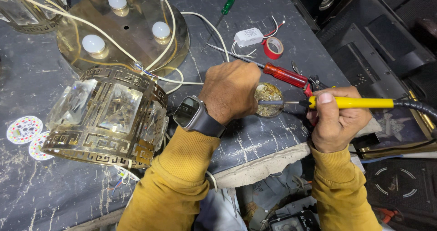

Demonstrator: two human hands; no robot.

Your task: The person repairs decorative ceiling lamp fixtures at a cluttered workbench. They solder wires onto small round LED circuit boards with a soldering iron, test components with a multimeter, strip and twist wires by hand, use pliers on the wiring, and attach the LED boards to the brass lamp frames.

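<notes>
Holding the yellow soldering iron tight in our right hand, we dip its metal tip into a small round tin on the dark table. Our left hand is curled over the tin's side, touching it. A red screwdriver lies just behind the tin.

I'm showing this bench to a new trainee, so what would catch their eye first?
Probably the ornate gold lamp shade with glass panels at the left, and behind it the round brass plate carrying three white bulbs. At the centre, the right hand holds a yellow soldering iron with its tip in a small round tin, which the left hand partly covers.
</notes>
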